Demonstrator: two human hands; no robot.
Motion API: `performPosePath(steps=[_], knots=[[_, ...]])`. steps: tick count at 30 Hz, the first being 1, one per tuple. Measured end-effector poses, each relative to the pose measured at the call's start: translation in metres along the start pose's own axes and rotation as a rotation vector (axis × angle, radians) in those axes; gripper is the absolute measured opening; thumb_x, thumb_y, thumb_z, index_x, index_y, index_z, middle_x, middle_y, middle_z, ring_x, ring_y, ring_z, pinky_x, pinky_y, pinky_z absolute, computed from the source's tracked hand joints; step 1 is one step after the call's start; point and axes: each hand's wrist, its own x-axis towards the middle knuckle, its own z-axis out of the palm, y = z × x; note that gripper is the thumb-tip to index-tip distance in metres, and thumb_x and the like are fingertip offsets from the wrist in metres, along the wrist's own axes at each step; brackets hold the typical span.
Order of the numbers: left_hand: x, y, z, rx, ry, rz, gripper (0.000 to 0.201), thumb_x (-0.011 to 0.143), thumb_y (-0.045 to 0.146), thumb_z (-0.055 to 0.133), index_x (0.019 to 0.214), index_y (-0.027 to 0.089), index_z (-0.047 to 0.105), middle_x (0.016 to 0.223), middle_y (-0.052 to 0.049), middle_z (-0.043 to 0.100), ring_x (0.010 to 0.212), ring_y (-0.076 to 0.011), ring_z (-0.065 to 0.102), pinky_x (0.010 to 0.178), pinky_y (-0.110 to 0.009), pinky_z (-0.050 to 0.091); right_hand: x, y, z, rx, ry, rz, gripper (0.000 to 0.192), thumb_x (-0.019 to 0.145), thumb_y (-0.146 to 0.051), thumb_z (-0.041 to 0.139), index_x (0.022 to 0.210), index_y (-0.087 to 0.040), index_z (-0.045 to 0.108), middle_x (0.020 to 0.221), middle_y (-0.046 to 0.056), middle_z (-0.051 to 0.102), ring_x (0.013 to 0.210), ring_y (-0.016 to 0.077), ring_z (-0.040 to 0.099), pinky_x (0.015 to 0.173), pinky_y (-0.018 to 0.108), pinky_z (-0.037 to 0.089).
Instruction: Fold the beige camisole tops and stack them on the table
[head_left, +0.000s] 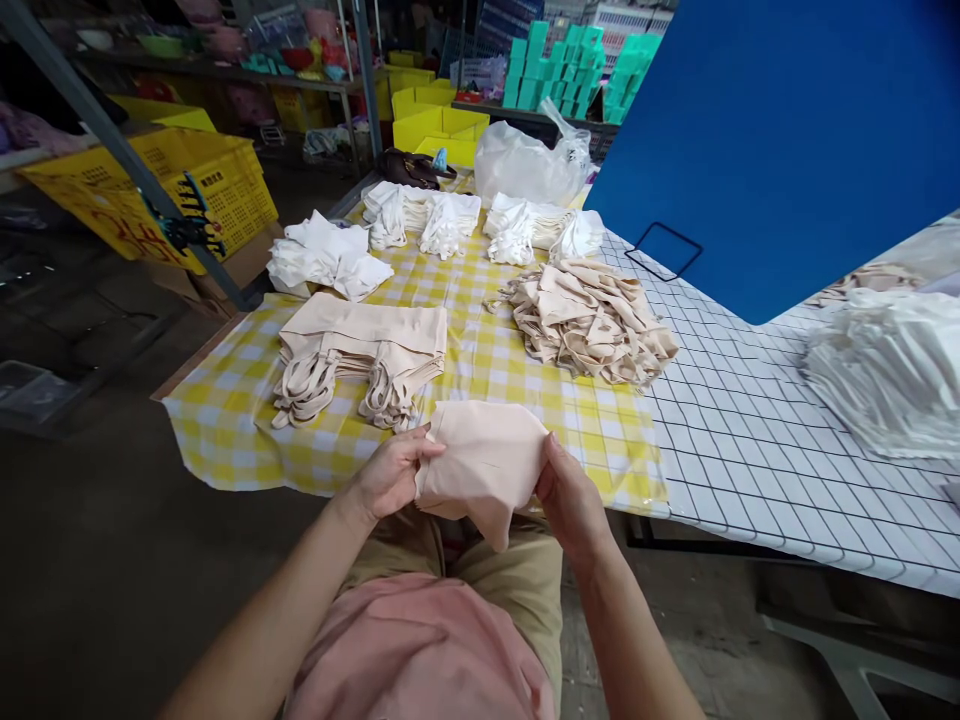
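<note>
From the head camera we hold a beige cloth (484,465) at the table's near edge, its long side running nine to three, one corner drooping toward six. Our left hand (390,478) and right hand (568,497) pinch its ends. It overhangs a yellow checked tablecloth (480,365); yellow crates (217,180) sit at ten o'clock.

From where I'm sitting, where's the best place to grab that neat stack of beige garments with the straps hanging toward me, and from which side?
Take the neat beige stack by its flat folded body at the far edge, reaching in from the left side. The straps dangle loose at the near edge and would probably slip or tangle, while the body lies squared and layered. Both your left hand and right hand hold a beige piece.
</note>
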Motion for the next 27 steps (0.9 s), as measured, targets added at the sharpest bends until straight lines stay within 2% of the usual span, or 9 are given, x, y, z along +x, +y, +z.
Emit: performPosePath(steps=[4,9,14,19,24,27], knots=[[0.001,-0.001,-0.001,0.01,0.022,0.001,0.016,0.071,0.011,0.06,0.086,0.009,0.066,0.084,-0.009,0.071,0.082,-0.0196,0.067,0.075,-0.026,0.051,-0.003,-0.001,0.0,-0.015,-0.003,0.029,0.057,0.066,-0.064,0.06,0.043,-0.02,0.032,0.044,-0.007,0.025,0.046,0.0078,0.021,0.043,0.024,0.024],[0.002,-0.003,-0.001,0.018,0.016,-0.003,0.014,0.072,0.015,0.065,0.085,0.008,0.066,0.078,-0.009,0.07,0.079,-0.0193,0.067,0.074,-0.026,0.052,-0.006,-0.001,-0.002,-0.023,0.021,0.059,0.055,0.063,-0.064,0.062,0.045,-0.02,0.034,0.046,-0.007,0.027,0.047,0.0078,0.021,0.042,0.023,0.022],[0.005,-0.003,-0.001,0.003,0.055,0.007,0.012,0.076,0.015,0.063,0.085,0.007,0.066,0.079,-0.009,0.07,0.074,-0.0166,0.067,0.071,-0.023,0.052,-0.006,0.001,-0.003,-0.021,-0.007,0.083,0.053,0.069,-0.061,0.059,0.046,-0.02,0.034,0.046,-0.006,0.03,0.045,0.0081,0.028,0.042,0.022,0.027],[0.003,-0.002,0.001,0.044,0.1,0.027,0.017,0.079,0.017,0.06,0.093,0.009,0.065,0.083,-0.009,0.07,0.077,-0.0162,0.066,0.075,-0.025,0.051,-0.006,0.003,-0.008,-0.096,-0.054,0.112,0.05,0.067,-0.061,0.06,0.047,-0.02,0.038,0.042,-0.005,0.036,0.04,0.008,0.034,0.039,0.022,0.029],[0.002,0.003,0.011,0.257,0.11,0.051,0.029,0.075,0.029,0.065,0.098,0.011,0.064,0.083,-0.008,0.069,0.075,-0.0165,0.063,0.069,-0.023,0.048,-0.008,0.01,-0.011,-0.333,-0.101,0.098,0.046,0.07,-0.058,0.058,0.051,-0.018,0.046,0.041,-0.004,0.043,0.039,0.0087,0.04,0.041,0.023,0.029],[0.003,0.001,0.029,0.589,0.035,0.1,0.032,0.079,0.037,0.059,0.097,0.011,0.065,0.08,-0.006,0.068,0.074,-0.0177,0.062,0.066,-0.024,0.046,-0.008,0.024,-0.005,-0.37,-0.152,0.119,0.044,0.07,-0.055,0.059,0.05,-0.018,0.046,0.039,-0.005,0.039,0.038,0.0072,0.033,0.039,0.023,0.023]])
